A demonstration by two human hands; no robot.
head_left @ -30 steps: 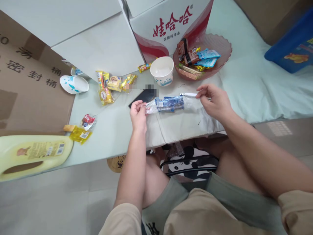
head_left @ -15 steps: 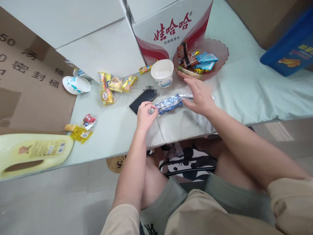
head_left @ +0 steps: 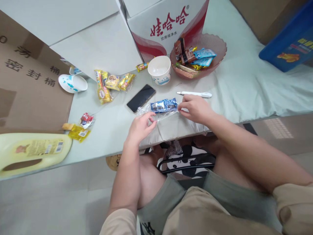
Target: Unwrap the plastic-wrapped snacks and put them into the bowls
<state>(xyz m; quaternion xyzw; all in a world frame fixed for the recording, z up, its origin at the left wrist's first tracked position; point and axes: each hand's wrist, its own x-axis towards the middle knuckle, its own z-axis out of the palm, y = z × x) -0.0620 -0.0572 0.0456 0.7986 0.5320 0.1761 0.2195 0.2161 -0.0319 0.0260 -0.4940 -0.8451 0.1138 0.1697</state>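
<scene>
A small snack packet in blue wrapping (head_left: 164, 105) lies on the cloth-covered surface, inside or on a clear plastic bag (head_left: 168, 115). My left hand (head_left: 141, 126) is at the bag's lower left edge, its thumb and fingers curved with a small gap between them. At the right end of the packet, my right hand (head_left: 197, 108) has its fingertips closed on the clear plastic. Just beyond that hand lies a white capped pen or cutter (head_left: 195, 94). A dark phone (head_left: 141, 98) rests behind the packet, to the left.
Behind the phone stands a white paper cup (head_left: 159, 71), beside a pink glass bowl (head_left: 221, 54) of wrapped snacks. Yellow snack packets (head_left: 113, 82), another paper cup (head_left: 72, 83) on its side and torn wrappers (head_left: 79, 132) lie leftward. A yellow jug (head_left: 36, 151) lies at far left.
My right hand has come down and inward from above the pen to the packet's right end. My left hand has shifted slightly down and its fingertips have parted. The packet has turned more level.
</scene>
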